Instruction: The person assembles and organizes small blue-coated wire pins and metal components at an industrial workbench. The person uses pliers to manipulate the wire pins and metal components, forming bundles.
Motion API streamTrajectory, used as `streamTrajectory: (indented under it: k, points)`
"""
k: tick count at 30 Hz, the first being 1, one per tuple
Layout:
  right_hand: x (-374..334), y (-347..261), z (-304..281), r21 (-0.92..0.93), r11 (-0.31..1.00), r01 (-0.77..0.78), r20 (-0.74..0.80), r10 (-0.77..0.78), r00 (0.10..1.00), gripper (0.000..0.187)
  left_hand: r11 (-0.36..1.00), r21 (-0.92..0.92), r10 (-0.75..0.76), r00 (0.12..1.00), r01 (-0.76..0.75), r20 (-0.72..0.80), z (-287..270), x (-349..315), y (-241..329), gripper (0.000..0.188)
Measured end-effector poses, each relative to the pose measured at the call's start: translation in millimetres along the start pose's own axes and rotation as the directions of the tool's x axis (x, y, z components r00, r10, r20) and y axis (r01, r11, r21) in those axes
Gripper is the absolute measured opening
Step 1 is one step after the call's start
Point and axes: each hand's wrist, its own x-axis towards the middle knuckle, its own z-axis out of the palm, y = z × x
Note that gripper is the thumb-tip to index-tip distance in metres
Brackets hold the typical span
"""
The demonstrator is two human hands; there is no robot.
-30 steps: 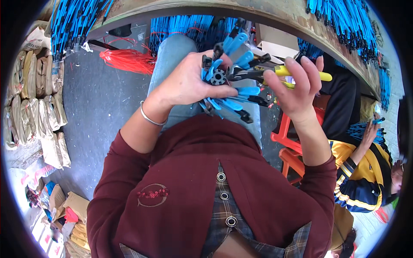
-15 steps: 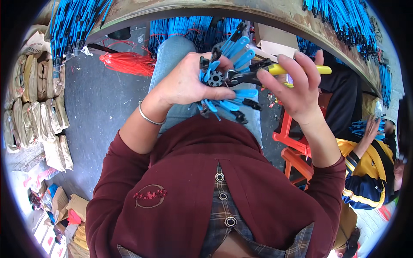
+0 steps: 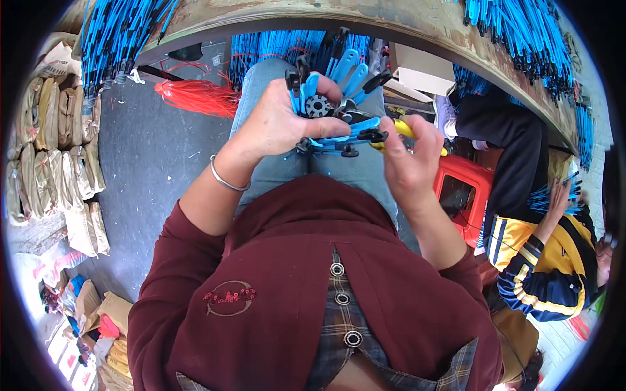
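My left hand is closed around a round black notched hub that has several blue arms with black clip-like ends fanning out from it. The thumb presses along the hub's near side. In my right hand is a pair of pliers with yellow handles; the fingers are wrapped round the handles. The metal jaws reach in among the blue arms right beside the hub. What lies between the jaws is too small to make out.
Bundles of blue and black strips lie on the wooden table and beneath it. Red plastic strands hang at left, near stacked brown packages. At right are a red stool and a seated co-worker handling blue strips.
My right hand has come left and closed round the pliers' handles, from spread fingers before. The hub and blue arms have shifted slightly up and left with my left hand.
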Motion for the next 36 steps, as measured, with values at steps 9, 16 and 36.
streamTrajectory:
  k: [9,16,36]
  points:
    - [61.5,41.9,-53.9,0.264,0.632,-0.729,0.961,-0.105,0.257,0.060,0.997,-0.002,0.069,0.960,-0.071,0.273,-10.1,-0.6,6.2,0.034]
    - [15.3,33.9,-11.4,0.240,0.128,-0.962,0.879,-0.450,0.159,0.066,0.984,-0.046,0.170,0.848,-0.170,0.501,-13.2,8.6,-4.7,0.035]
    - [31.9,25.6,-7.4,0.526,0.850,-0.033,0.431,-0.233,0.872,0.063,0.994,-0.004,0.108,0.961,-0.110,0.253,-24.5,-3.3,-1.5,0.037]
